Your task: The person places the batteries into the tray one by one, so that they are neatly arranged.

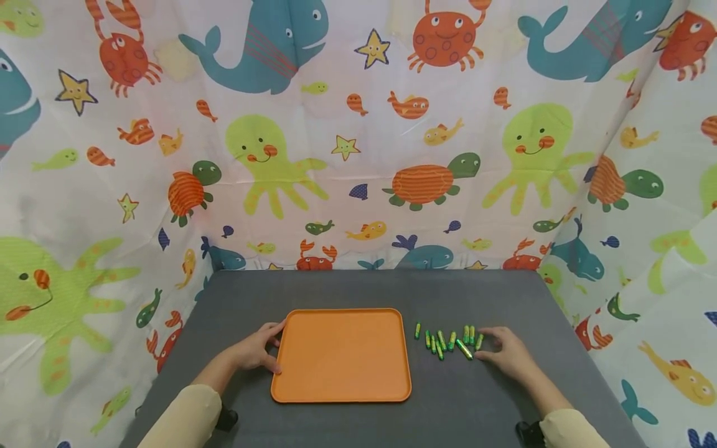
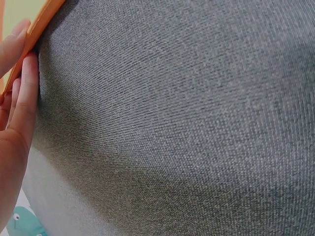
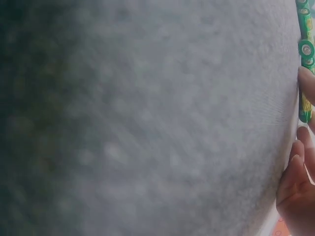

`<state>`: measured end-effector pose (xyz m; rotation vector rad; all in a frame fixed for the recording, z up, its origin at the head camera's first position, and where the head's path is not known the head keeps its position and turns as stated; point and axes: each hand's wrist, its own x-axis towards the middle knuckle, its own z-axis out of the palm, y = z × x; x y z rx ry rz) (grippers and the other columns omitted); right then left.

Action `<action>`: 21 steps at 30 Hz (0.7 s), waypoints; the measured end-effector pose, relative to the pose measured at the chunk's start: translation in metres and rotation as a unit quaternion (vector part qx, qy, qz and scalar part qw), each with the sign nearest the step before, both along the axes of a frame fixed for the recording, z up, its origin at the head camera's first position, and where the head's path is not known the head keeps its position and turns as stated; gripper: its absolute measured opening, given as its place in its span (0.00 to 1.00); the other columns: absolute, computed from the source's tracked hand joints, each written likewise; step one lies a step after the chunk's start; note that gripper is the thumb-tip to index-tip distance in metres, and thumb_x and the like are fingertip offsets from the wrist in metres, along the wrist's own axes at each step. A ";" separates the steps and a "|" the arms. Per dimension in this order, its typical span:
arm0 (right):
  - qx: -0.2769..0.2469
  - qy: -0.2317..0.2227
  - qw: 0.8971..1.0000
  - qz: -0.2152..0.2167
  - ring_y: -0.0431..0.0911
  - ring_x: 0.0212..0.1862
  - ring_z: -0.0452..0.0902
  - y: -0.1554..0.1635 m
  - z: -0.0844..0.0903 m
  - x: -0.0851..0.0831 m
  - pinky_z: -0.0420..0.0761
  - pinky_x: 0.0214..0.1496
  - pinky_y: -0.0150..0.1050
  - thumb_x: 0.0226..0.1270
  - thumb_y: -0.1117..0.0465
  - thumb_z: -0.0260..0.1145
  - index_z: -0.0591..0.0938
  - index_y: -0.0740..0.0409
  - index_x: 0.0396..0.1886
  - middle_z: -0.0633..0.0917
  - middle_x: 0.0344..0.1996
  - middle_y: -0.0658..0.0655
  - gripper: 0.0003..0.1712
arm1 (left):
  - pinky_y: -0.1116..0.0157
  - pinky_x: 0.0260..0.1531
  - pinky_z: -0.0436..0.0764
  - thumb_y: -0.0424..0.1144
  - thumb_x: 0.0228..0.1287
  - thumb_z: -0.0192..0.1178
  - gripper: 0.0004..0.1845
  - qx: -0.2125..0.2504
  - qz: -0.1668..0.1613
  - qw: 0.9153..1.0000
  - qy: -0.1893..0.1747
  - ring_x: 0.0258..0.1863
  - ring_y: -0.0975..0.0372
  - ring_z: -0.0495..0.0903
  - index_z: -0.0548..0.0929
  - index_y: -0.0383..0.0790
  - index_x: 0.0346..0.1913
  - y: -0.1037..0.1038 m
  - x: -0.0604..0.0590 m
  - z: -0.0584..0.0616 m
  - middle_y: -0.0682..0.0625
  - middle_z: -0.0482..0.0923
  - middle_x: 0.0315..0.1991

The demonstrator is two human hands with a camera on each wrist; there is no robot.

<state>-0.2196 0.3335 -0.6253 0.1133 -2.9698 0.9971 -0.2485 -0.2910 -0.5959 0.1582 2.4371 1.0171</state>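
Observation:
An orange rectangular tray (image 1: 342,354) lies flat on the dark grey table. At its left edge my left hand (image 1: 254,350) grips the rim; the left wrist view has the thumb over the tray's rim (image 2: 42,22) and the fingers along its outer side. To the right of the tray lie several small green-and-yellow batteries (image 1: 452,340), loosely grouped and pointing different ways. My right hand (image 1: 506,354) pinches the rightmost battery (image 1: 479,341) between thumb and fingertip. In the right wrist view, that hand and some batteries (image 3: 306,49) show only at the right edge.
The grey table (image 1: 342,429) ends at the back against a hanging curtain (image 1: 358,186) printed with sea animals. More of this curtain hangs along the left and right sides. Dark bands (image 1: 226,418) sit at both wrists, by the light sleeves.

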 end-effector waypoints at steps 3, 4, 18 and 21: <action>-0.001 0.004 1.000 -0.005 0.61 0.51 0.79 -0.001 -0.001 0.002 0.78 0.49 0.58 0.54 0.53 0.81 0.81 0.62 0.61 0.79 0.55 0.68 0.36 | 0.53 0.58 0.74 0.42 0.36 0.85 0.67 0.001 0.000 1.000 -0.004 0.54 0.57 0.71 0.53 0.51 0.81 0.000 0.001 0.000 0.51 0.60 0.70; -0.003 0.005 1.000 -0.006 0.63 0.52 0.79 -0.001 -0.001 0.003 0.78 0.50 0.59 0.55 0.54 0.80 0.80 0.63 0.62 0.79 0.56 0.69 0.36 | 0.52 0.58 0.74 0.42 0.37 0.84 0.67 0.000 0.000 1.000 -0.004 0.54 0.57 0.71 0.53 0.51 0.81 -0.001 0.001 0.000 0.51 0.60 0.70; -0.137 -0.034 0.989 -0.040 0.47 0.48 0.86 -0.001 0.002 0.004 0.81 0.40 0.35 0.63 0.59 0.75 0.72 0.61 0.70 0.86 0.52 0.67 0.38 | 0.52 0.60 0.73 0.44 0.38 0.84 0.66 -0.004 0.003 1.000 0.003 0.54 0.59 0.71 0.54 0.52 0.81 0.001 0.002 0.002 0.52 0.60 0.70; -0.170 -0.035 0.984 -0.029 0.38 0.47 0.85 -0.002 0.008 0.002 0.81 0.40 0.33 0.64 0.56 0.74 0.71 0.60 0.72 0.87 0.51 0.66 0.39 | 0.52 0.60 0.73 0.44 0.38 0.84 0.66 -0.006 0.003 1.000 0.004 0.54 0.59 0.72 0.54 0.52 0.81 0.001 0.002 0.003 0.52 0.60 0.71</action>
